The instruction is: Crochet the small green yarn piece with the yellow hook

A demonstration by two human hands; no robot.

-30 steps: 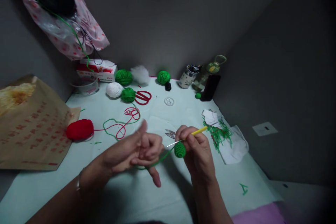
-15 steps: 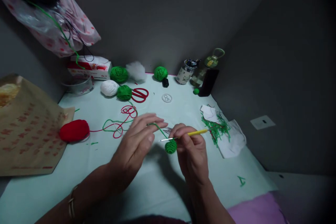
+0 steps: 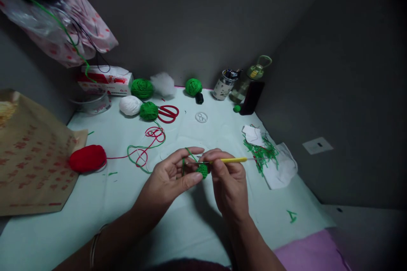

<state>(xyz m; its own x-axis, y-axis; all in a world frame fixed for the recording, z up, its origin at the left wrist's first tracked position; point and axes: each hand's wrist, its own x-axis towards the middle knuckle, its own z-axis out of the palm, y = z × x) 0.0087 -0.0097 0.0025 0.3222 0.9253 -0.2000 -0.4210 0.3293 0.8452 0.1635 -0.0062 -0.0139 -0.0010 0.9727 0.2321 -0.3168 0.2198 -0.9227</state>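
My right hand [image 3: 229, 182] is closed around a crochet hook [image 3: 233, 160] with a yellow handle, its metal tip pointing left. A small round green crocheted piece [image 3: 202, 171] sits below the hook's shaft, between both hands. The thumb of my left hand [image 3: 170, 178] presses on the piece's left side. Green yarn [image 3: 183, 165] runs over the raised left index finger and hangs down inside the curled fingers. From the left hand the strand leads back toward a green yarn ball [image 3: 149, 111] beside red-handled scissors [image 3: 168, 113].
A red yarn skein [image 3: 88, 159] lies at left by a brown paper bag [image 3: 34, 156]. White yarn [image 3: 130, 105], another green ball [image 3: 193, 87], a pen tin [image 3: 223, 88], a bottle [image 3: 243, 87] and a dark phone [image 3: 252, 98] stand at the back. Green yarn scraps [image 3: 260, 154] lie at right.
My left hand has turned and curled its fingers, and its thumb has come onto the crocheted piece. The yarn now loops over the index finger. The hook and piece shifted slightly left and up.
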